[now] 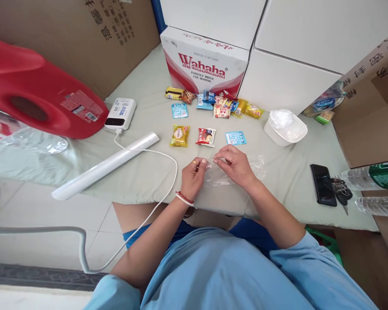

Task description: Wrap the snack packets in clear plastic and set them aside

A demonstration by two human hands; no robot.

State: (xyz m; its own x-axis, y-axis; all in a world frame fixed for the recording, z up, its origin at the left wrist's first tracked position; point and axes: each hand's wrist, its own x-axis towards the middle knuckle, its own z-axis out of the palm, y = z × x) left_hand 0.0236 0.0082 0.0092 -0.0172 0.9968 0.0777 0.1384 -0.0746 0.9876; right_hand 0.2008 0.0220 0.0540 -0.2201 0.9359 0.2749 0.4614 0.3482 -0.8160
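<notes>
A clear plastic bag (224, 175) lies along the front of the cloth-covered table, its left end raised between my hands. My left hand (194, 174) pinches the bag's edge between thumb and fingers. Close beside it, my right hand (234, 165) is also closed on the edge, fingertips together. Just beyond them sit a yellow snack packet (180, 135), a red and white snack packet (206, 137) and a light blue packet (236, 137) in a row. Off to the right, a white plastic tub (286, 134) holds crumpled clear plastic (281, 118).
Several small snack packets (221, 107) lie before a Wahaha carton (207, 64). At left are a red jug (42, 86), a white device (120, 113) with a cable, and a white roll (106, 165). A phone (323, 184), keys (342, 190) and bottles (380, 175) are at right.
</notes>
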